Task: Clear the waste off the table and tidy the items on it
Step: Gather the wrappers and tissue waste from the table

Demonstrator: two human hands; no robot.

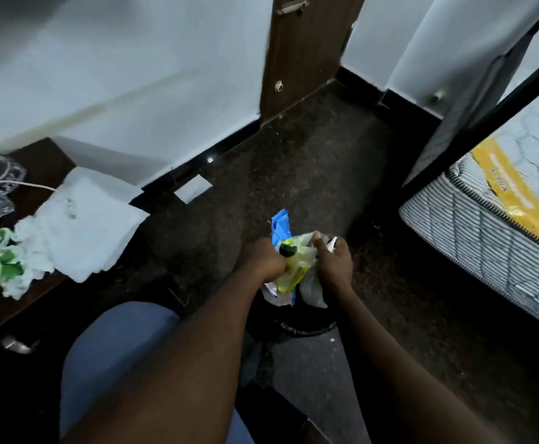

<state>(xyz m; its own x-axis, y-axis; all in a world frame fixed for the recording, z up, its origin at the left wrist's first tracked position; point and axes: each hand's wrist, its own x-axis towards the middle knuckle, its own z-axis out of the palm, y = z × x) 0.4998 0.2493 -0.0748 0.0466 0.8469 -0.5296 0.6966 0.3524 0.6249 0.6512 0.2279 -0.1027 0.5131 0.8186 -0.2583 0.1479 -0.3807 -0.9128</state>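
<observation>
Head view: left hand (266, 261) and right hand (335, 262) both grip the wrapper bundle (289, 278) directly above the black bin (306, 330), fingers curled, blue end uppermost.

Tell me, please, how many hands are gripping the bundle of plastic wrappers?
2: left hand on the wrapper bundle from the left, right hand from the right, over a black bin.
</observation>
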